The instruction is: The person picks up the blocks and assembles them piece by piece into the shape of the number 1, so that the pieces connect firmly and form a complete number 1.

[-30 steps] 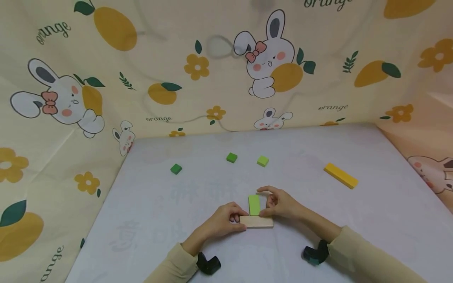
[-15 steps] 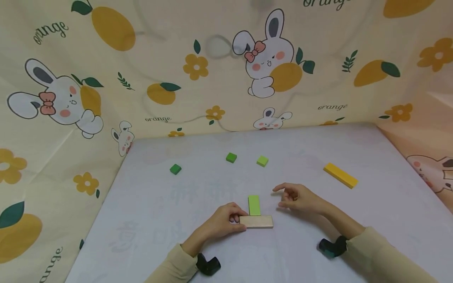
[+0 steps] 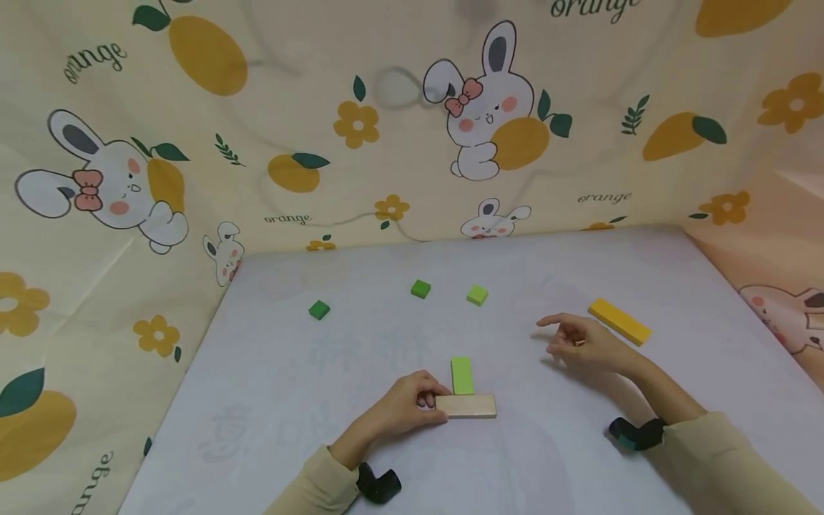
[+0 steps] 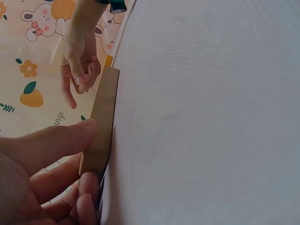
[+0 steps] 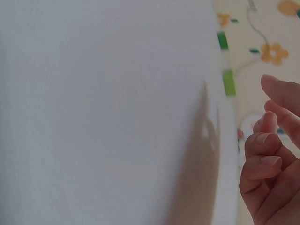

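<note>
One flat, smooth wooden block [image 3: 470, 406] lies on the white counter [image 3: 270, 400], its end pinched by the left hand [image 3: 407, 402]. A light-green block [image 3: 461, 375] sits just behind. The right hand [image 3: 591, 343], fingers loosely bent, holds nothing near a long yellow block [image 3: 620, 321].

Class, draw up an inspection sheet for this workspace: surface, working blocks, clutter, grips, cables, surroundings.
Surface: white tabletop, faintly marked.
Working blocks: wooden block lies crosswise at the near end of the long lime block.
Clutter: dark green block, mid-green block, small lime block and yellow bar, all farther back.
Grips: left hand pinches the wooden block's left end; right hand holds nothing.
Cables: nothing clearly seen.
Surroundings: cloth printed with rabbits, flowers and fruit.
</note>
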### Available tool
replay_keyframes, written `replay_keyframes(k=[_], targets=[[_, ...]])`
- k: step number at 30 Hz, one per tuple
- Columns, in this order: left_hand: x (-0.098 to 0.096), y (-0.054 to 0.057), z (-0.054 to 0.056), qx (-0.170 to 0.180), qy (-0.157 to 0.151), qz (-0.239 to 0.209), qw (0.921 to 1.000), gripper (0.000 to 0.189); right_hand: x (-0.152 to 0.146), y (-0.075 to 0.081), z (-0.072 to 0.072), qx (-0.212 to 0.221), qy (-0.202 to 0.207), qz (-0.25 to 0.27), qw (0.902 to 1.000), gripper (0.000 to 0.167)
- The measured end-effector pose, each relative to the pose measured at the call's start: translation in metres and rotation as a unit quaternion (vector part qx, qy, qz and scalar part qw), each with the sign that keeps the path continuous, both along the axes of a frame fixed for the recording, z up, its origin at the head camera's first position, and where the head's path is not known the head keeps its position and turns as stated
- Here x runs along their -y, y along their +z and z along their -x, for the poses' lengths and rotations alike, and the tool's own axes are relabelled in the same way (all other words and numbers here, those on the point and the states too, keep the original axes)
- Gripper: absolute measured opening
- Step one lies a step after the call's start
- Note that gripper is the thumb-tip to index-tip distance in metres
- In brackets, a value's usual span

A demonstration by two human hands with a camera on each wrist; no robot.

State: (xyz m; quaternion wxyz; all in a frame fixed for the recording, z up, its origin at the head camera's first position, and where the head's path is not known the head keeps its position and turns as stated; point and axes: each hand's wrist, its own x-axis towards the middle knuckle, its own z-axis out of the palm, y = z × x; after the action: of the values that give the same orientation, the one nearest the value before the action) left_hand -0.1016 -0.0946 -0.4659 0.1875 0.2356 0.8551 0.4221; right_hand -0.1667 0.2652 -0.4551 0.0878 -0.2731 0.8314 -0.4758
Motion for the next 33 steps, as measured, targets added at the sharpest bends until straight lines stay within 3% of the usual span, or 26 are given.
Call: replay_keyframes(k=[5, 10, 19, 33], targets=[[-0.001, 0.000, -0.002, 0.003, 0.000, -0.001, 1.0000, 0.027, -0.020, 0.004, 0.002, -0.027, -0.022, -0.010, 0.9994, 0.036], [-0.002, -0.001, -0.002, -0.001, -0.002, -0.001, 1.0000, 0.027, -0.044, 0.007, 0.004, -0.044, -0.075, -0.046, 0.9952, 0.033], [-0.003, 0.000, -0.001, -0.003, -0.002, -0.002, 1.0000, 0.028, -0.082, 0.008, 0.004, -0.009, -0.166, -0.094, 0.9816, 0.032], [-0.001, 0.000, -0.001, -0.006, 0.005, -0.001, 1.0000, 0.027, -0.115, 0.007, 0.007, 0.077, -0.199, -0.144, 0.9662, 0.053]])
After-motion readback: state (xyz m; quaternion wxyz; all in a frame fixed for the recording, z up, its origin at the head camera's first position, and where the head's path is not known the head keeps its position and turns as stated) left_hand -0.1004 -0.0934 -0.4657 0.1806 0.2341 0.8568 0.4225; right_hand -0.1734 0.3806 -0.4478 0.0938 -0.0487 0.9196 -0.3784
